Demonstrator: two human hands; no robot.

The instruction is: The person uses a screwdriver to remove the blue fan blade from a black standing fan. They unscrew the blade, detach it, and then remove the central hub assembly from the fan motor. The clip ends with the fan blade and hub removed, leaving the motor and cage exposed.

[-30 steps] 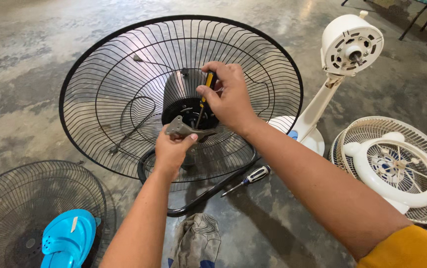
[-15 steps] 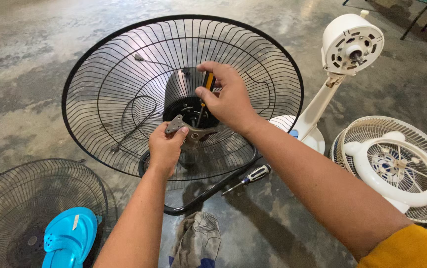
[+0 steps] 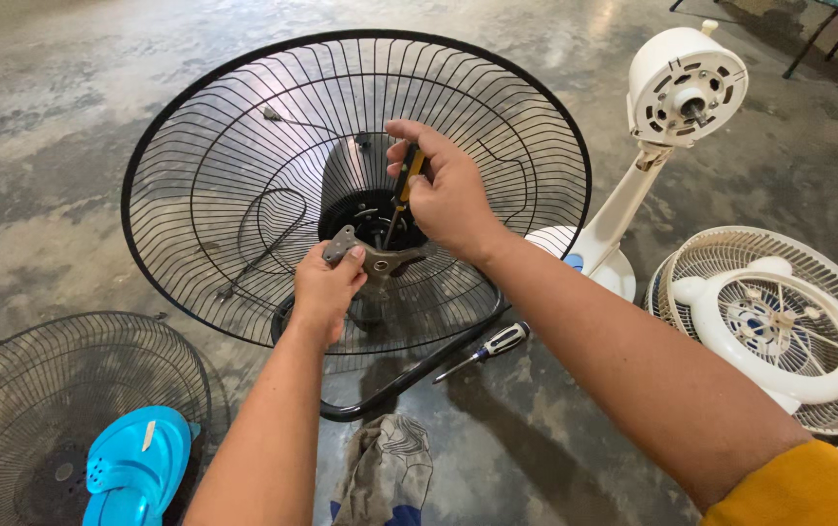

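A large black wire fan guard (image 3: 214, 146) stands tilted on the concrete floor, with a black motor housing (image 3: 351, 185) at its centre. My right hand (image 3: 448, 195) grips a yellow-and-black screwdriver (image 3: 402, 185), its shaft pointing down into the housing. My left hand (image 3: 326, 287) holds a grey metal bracket (image 3: 380, 258) against the rim of the housing, just below the screwdriver tip. The tip itself is hidden inside the housing.
A second screwdriver (image 3: 487, 351) with a black-and-white handle lies on the floor near a black tubular stand (image 3: 409, 375). A white fan stand with a bare motor (image 3: 687, 88) and a white guard (image 3: 779, 326) are at right. Another black guard (image 3: 68, 390), a blue sandal (image 3: 136, 468) and a rag (image 3: 380, 472) lie close.
My right hand has turned on the screwdriver, fingers shifting around the handle. My left hand has tilted the bracket a little and moved slightly up.
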